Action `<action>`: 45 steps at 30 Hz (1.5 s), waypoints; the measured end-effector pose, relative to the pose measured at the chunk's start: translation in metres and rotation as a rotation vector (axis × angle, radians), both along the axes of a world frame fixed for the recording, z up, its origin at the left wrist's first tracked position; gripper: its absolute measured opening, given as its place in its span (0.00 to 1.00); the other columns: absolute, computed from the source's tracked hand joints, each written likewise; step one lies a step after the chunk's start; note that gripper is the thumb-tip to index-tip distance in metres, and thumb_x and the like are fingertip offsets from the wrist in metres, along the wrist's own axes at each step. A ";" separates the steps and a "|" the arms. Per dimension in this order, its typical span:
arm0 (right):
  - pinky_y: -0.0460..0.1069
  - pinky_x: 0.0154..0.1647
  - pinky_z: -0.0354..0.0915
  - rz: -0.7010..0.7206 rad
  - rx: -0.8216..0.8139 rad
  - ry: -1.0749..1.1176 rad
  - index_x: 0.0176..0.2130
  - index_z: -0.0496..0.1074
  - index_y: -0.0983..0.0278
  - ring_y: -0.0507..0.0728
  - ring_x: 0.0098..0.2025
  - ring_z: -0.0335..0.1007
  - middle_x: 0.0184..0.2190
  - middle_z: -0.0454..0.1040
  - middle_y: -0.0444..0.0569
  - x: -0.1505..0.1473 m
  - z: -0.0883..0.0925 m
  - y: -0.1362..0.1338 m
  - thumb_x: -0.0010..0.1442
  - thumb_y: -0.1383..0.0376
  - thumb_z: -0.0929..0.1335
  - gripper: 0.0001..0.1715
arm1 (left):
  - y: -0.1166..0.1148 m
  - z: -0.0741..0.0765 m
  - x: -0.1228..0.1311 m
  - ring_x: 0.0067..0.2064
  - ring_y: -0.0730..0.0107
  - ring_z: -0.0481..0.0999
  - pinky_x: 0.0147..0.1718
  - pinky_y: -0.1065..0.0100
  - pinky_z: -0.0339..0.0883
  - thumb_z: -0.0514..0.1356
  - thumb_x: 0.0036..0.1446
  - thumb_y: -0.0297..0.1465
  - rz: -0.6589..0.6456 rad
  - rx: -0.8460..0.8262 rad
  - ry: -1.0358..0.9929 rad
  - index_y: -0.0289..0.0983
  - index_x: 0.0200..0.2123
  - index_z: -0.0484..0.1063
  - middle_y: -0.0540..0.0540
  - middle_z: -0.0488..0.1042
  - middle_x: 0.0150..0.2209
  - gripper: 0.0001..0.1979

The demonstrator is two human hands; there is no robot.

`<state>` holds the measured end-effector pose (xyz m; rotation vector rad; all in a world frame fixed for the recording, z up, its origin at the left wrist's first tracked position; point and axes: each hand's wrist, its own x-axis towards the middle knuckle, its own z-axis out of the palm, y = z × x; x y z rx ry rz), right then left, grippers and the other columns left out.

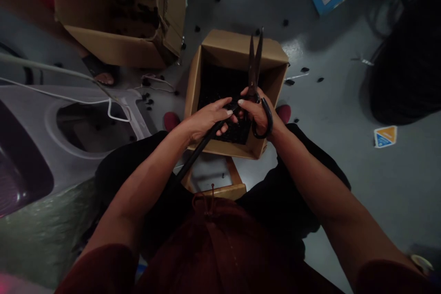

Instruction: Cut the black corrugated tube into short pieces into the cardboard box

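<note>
From here, left: larger cardboard carton (113, 48), flaps open | the sitter's left hand (208, 121) wraps a black cord (197, 150) slanting from the lap | below both hands: smaller cardboard box (237, 43), dark contents | right hand (262, 112) clamps scissors (254, 83), blades parted, fingertips near the cord's upper end | far right: blue-and-orange card (385, 137)

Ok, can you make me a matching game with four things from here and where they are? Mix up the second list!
Things:
1. black-handled metal scissors
2. long, thin black strip
3. smaller open brown cardboard box
4. flat orange, blue and white card

Places:
A. on the grey floor, at the picture's right
B. in the right hand, blades apart
C. below both hands, with black material inside
D. in the left hand, slanting toward the picture's bottom

Right pairs: 1-B, 2-D, 3-C, 4-A
</note>
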<state>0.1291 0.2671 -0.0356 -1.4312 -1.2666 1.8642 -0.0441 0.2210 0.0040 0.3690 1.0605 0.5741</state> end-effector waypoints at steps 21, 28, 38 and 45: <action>0.51 0.33 0.68 -0.031 0.247 -0.159 0.50 0.60 0.55 0.54 0.32 0.68 0.36 0.69 0.45 0.021 0.013 0.031 0.56 0.56 0.66 0.22 | 0.021 0.018 0.040 0.21 0.84 0.62 0.20 0.78 0.56 0.54 0.59 0.24 0.083 0.041 0.005 0.33 0.33 0.65 0.51 0.68 0.28 0.02; 0.48 0.31 0.69 -0.033 0.191 -0.059 0.48 0.60 0.55 0.50 0.28 0.68 0.37 0.68 0.43 0.014 0.030 0.031 0.55 0.57 0.67 0.21 | 0.025 0.031 0.035 0.19 0.84 0.58 0.15 0.79 0.48 0.54 0.59 0.31 0.130 -0.103 -0.217 0.32 0.39 0.68 0.52 0.63 0.25 0.08; 0.49 0.32 0.69 -0.048 0.205 0.074 0.47 0.59 0.55 0.51 0.30 0.68 0.36 0.67 0.43 0.022 0.043 0.036 0.55 0.54 0.68 0.22 | 0.028 0.050 0.037 0.20 0.85 0.58 0.16 0.80 0.49 0.62 0.55 0.35 0.038 -0.031 -0.209 0.35 0.39 0.67 0.52 0.64 0.26 0.11; 0.48 0.33 0.67 -0.099 0.258 0.074 0.47 0.57 0.55 0.51 0.30 0.67 0.33 0.68 0.42 0.027 0.048 0.040 0.56 0.52 0.67 0.23 | 0.033 0.052 0.038 0.18 0.85 0.55 0.15 0.78 0.45 0.62 0.54 0.38 -0.036 0.052 -0.083 0.37 0.45 0.69 0.54 0.62 0.25 0.17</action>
